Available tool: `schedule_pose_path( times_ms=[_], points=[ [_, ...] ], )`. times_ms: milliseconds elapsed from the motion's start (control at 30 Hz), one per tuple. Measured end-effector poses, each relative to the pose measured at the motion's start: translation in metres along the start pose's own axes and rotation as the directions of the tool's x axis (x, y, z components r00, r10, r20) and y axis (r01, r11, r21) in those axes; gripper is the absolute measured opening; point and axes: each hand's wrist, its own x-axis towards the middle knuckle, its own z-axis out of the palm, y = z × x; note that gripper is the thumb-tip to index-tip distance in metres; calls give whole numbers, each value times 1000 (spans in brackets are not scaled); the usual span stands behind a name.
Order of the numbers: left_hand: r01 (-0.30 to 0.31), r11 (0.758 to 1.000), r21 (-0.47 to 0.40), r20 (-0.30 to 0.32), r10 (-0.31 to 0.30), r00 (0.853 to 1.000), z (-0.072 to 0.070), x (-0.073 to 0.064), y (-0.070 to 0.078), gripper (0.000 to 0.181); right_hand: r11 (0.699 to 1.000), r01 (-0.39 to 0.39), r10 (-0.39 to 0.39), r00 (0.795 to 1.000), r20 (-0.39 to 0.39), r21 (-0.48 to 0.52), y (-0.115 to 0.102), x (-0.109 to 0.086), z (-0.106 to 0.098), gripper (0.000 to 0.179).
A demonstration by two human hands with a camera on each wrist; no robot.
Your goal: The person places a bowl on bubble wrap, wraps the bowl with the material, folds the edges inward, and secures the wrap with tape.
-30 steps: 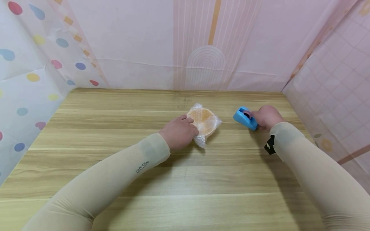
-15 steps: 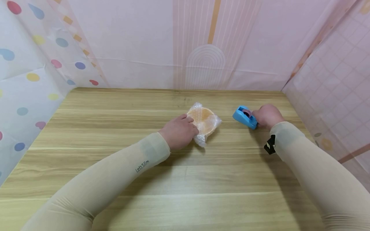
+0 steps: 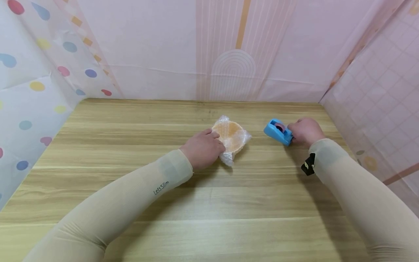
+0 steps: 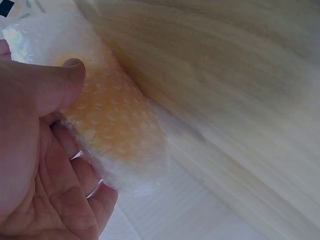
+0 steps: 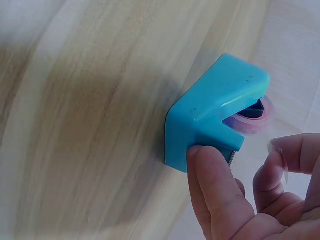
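A round orange piece (image 3: 230, 136) wrapped in clear bubble wrap lies near the table's middle. My left hand (image 3: 202, 150) grips its near left edge; in the left wrist view the thumb (image 4: 67, 82) presses on top and the other fingers curl at the edge. To the right, a blue tape dispenser (image 5: 205, 115) carries a pinkish roll of tape (image 5: 255, 125). My right hand (image 3: 307, 131) is at its cutter end. Thumb and a finger pinch a short clear strip of tape (image 5: 286, 167), while other fingertips touch the dispenser beside the toothed cutter (image 5: 231, 158).
Both things are on a wood-grain table (image 3: 209, 203). Patterned sheets stand around it: a pink one (image 3: 157, 47) at the back, a dotted one (image 3: 29, 109) on the left, a grid one (image 3: 383, 98) on the right. A black strap (image 3: 307, 165) hangs at the right wrist.
My right hand has drawn back slightly to the right, from beside the tape roll to the cutter end. The left hand and the wrapped piece have stayed in place.
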Motion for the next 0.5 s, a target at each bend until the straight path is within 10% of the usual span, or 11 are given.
schedule_pose_path(
  times_ms=[500],
  points=[
    [1,1000,4,10,-1,1000,0,-1,1,25,998,-31,32,999,-12,47,-1,3,3,46]
  ],
)
